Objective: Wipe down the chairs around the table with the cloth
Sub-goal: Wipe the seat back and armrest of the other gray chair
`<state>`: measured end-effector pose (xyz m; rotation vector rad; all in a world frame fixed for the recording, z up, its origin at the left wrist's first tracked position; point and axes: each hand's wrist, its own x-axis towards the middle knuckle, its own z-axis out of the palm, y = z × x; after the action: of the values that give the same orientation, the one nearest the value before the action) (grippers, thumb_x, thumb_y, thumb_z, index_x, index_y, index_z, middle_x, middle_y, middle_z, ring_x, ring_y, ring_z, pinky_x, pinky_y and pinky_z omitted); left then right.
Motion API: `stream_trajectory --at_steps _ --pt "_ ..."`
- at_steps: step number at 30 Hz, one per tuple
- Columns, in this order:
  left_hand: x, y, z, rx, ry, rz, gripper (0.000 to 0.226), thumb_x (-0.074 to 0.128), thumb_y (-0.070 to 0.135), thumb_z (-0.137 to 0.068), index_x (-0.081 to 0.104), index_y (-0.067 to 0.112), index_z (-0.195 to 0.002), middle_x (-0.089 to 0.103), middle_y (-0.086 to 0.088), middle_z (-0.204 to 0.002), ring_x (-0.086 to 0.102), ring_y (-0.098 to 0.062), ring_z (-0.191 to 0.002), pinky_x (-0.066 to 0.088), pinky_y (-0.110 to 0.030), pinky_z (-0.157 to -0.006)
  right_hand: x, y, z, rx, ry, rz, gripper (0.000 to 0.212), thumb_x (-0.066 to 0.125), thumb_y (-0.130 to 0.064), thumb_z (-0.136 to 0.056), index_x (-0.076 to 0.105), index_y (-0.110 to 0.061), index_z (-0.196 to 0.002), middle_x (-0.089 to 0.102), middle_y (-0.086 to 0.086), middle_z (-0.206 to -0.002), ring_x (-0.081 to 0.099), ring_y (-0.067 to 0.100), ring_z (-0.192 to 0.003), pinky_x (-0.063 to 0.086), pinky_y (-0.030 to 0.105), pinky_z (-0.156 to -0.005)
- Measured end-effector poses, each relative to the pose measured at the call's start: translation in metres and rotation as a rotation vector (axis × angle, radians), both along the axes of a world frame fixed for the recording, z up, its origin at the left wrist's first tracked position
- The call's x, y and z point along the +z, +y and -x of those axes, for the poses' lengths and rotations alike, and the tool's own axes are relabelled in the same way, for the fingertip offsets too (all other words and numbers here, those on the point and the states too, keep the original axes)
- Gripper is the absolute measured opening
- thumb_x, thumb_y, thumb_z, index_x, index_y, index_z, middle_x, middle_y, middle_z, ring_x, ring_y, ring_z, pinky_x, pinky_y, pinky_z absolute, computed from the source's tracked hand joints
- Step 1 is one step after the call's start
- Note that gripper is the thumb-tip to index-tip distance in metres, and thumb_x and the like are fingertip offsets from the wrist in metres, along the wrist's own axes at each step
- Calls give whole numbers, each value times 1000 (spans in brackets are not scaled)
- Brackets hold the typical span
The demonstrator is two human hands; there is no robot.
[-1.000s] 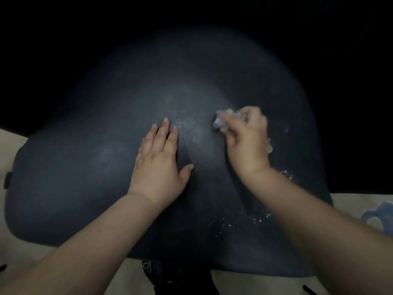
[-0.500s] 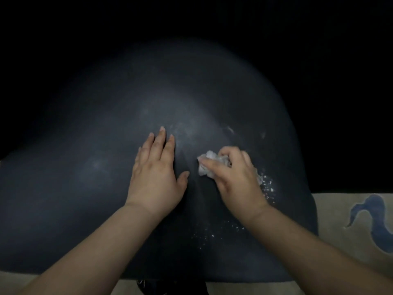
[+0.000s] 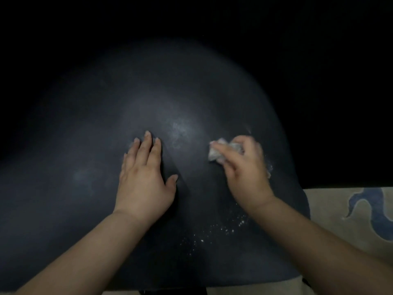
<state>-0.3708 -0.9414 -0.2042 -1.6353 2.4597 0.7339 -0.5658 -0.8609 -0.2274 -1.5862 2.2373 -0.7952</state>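
Fingers pinch cloth against chair seat.

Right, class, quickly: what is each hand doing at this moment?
Left hand: open, fingers straight, resting flat on the dark rounded chair seat.
Right hand: closed, gripping the crumpled pale cloth against the seat.

Left hand flat on dark chair seat, right hand around cloth

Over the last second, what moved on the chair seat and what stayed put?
The right hand, gripping the crumpled cloth, swept toward the person across the dark seat, then back away and rightward. The left hand stayed flat on the seat. White specks remain near the front edge.
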Motion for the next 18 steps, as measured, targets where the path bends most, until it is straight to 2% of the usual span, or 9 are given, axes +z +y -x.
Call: stream_trajectory --at_steps 3,5,8,10,11,12,14,16,18 --pt "1 0 0 12 4 -8 86 62 43 -85 16 16 -153 3 1 -161 -2 -19 -147 10 -42 -120 -5 -25 19 -297 -53 -18 40 64 -13 -87 63 -40 -117 39 -7 -112 36 9 -106 40 33 -97" --pt "1 0 -1 10 5 -5 86 62 43 -85 16 17 -153 3 2 -161 -2 -19 -147 10 -42 -120 -4 -51 14 -353 -66 -29 40 63 -10 -87 64 -35 -119 42 0 -118 39 16 -110 40 37 -100" --pt "1 -1 -3 -4 2 -8 86 61 45 -85 15 17 -153 2 3 -161 -3 -18 -147 9 -40 -120 1 -57 -13 -96 -23 -18 40 65 -6 -83 67 -30 -115 49 9 -115 46 27 -101 45 41 -89" --pt "2 -2 -4 -15 3 -12 87 60 46 -86 14 17 -153 1 3 -161 -3 -17 -147 7 -38 -120 3 -36 -22 146 25 -1 39 69 -4 -80 69 -27 -112 53 11 -109 49 28 -94 47 38 -79" --pt "2 -3 -5 -20 4 -16 87 60 46 -86 14 17 -153 1 3 -161 -3 -17 -147 7 -38 -120 3 -29 -16 190 37 -5 37 69 -6 -80 70 -26 -111 53 10 -108 49 26 -94 46 35 -79" --pt "2 -3 -5 -22 4 -17 87 60 46 -86 14 17 -153 1 3 -161 -3 -17 -147 8 -38 -121 2 -27 -5 136 20 -15 34 68 -9 -82 70 -27 -111 52 9 -108 48 20 -96 45 34 -81" --pt "2 -4 -4 -20 5 -18 87 62 45 -85 15 17 -153 2 2 -161 -3 -18 -147 9 -39 -121 -2 -35 23 -144 -14 -32 29 63 -20 -87 68 -31 -113 47 3 -113 43 7 -102 43 33 -93" --pt "2 -4 -2 -17 1 -12 87 63 44 -85 16 17 -153 3 2 -161 -2 -19 -147 8 -38 -121 -6 -42 46 -336 -36 -35 33 62 -18 -89 65 -33 -118 42 4 -119 40 12 -108 38 36 -102" --pt "1 -4 -2 -17 -1 2 87 63 44 -84 17 17 -153 4 2 -161 -1 -19 -147 6 -36 -121 -5 -39 42 -343 -36 -34 38 62 -16 -88 63 -35 -120 42 4 -121 40 15 -108 38 35 -101"
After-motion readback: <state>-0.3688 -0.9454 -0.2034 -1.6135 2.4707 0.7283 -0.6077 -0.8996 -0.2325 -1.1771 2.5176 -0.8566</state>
